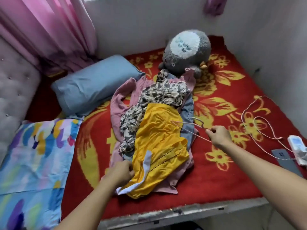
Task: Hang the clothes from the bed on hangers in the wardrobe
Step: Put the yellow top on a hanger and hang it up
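On the red floral bed (216, 180) beside pink curtains (49, 30), left-hand fingers (130, 170) pinch the yellow garment (159, 140), right-hand fingers (211, 132) clamp a wire hanger (203, 128).

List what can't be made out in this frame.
Head view only:
- Wardrobe: outside the frame.
- Pink garment and blue garment: mostly covered by the yellow shirt and patterned cloth; piece count unclear.
- Left hand: fingertips hidden behind its knuckles at the shirt's edge; grip unclear.
- White device: cut by the right edge, screen too small to read.
- Hanger pinched by right hand: thin, blurred.
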`<action>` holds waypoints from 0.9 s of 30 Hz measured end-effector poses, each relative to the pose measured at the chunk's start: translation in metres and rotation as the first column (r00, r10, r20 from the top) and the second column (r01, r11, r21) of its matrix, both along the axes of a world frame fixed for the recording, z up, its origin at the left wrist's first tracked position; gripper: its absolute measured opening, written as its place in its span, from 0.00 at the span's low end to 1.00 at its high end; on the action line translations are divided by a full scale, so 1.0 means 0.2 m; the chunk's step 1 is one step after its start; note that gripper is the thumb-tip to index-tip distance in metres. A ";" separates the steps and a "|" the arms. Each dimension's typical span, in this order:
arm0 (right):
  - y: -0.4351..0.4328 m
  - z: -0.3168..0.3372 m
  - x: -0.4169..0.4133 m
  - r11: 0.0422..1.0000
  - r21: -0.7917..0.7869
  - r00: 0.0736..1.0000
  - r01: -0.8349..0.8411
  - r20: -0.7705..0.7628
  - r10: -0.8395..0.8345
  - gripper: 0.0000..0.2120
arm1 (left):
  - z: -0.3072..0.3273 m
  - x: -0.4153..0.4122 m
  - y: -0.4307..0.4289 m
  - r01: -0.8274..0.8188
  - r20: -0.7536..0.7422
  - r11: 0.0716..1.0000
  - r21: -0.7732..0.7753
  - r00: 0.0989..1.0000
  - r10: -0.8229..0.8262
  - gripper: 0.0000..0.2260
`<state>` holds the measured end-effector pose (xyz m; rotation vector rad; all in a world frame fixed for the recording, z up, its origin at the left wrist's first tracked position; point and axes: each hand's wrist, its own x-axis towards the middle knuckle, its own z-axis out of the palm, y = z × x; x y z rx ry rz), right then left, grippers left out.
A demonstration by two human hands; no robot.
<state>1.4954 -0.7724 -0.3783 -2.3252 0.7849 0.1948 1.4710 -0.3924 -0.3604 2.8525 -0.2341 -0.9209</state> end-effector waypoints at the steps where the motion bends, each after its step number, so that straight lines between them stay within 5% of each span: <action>1: -0.01 -0.06 0.07 1.000 -0.018 1.000 0.005 -0.008 -0.005 0.10 | -0.08 0.01 -0.01 -0.020 -0.029 1.000 -0.003 0.999 0.019 0.09; 9: 0.01 -0.79 0.21 0.990 -0.101 0.983 -0.094 -0.168 0.076 0.09 | -0.70 0.09 -0.01 -0.006 -0.120 0.999 0.042 0.993 0.011 0.11; 14: 0.05 -1.20 0.00 0.987 -0.080 0.948 -0.138 -0.299 0.108 0.12 | -1.00 0.26 -0.02 0.382 0.133 0.923 0.049 0.913 -0.386 0.14; 17: 0.12 -1.26 -0.11 0.956 -0.250 0.987 -0.154 -0.086 0.136 0.14 | -1.17 0.38 -0.04 0.632 0.224 0.761 0.147 0.728 -0.648 0.16; 19: 0.25 -1.24 -0.19 0.948 -0.284 0.980 -0.146 0.093 0.178 0.10 | -1.25 0.45 -0.07 0.689 0.195 0.710 0.148 0.683 -0.704 0.18; 23: 0.64 -1.19 -0.34 0.944 -0.043 0.936 -0.327 0.121 0.330 0.09 | -1.33 0.57 -0.11 0.714 0.225 0.699 0.039 0.675 -0.703 0.06; 27: 1.10 -1.21 -0.29 0.881 0.174 0.863 -0.440 -0.188 0.468 0.28 | -1.35 0.67 -0.10 0.599 0.275 0.775 -0.202 0.794 -0.542 0.05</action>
